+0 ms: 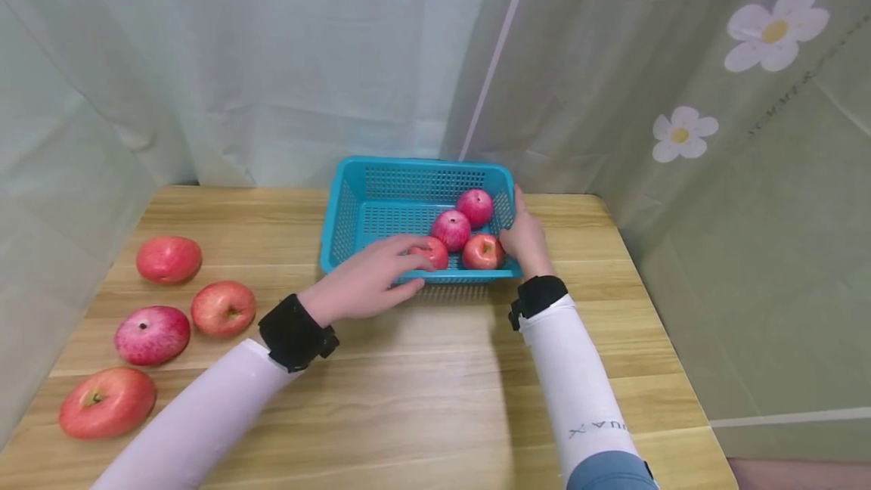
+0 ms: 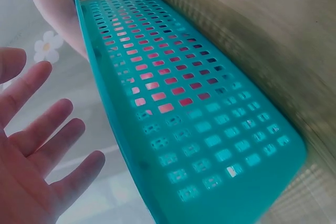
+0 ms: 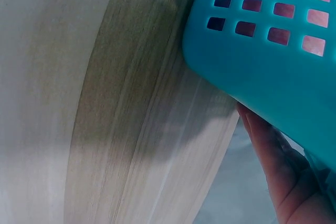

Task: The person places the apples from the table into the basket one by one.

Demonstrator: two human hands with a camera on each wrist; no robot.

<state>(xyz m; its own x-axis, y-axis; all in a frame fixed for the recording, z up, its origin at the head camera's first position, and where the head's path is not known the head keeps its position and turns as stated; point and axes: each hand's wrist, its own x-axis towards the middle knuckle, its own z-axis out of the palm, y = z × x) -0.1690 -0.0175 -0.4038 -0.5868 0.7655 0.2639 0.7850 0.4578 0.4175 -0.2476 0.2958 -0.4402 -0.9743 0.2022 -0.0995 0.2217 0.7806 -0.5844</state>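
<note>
A blue plastic basket (image 1: 401,163) stands at the back of the table with several apples grouped at its right end. My left hand (image 1: 370,276) reaches over the basket's front rim, its fingertips overlapping a red apple (image 1: 436,254) in the head view. In the left wrist view the fingers (image 2: 47,129) are spread, with nothing in the palm. At the right end, my right hand (image 1: 527,239) grips the basket's rim. Close by lie another red apple (image 1: 481,253) and two darker pink apples, one in the middle (image 1: 451,230) and one behind (image 1: 475,206).
On the left of the wooden table (image 1: 381,414) lie several loose apples, among them a red one (image 1: 168,259), a pink striped one (image 1: 152,335) and a large one (image 1: 107,403) near the front. A pale curtain (image 1: 306,59) hangs right behind the basket.
</note>
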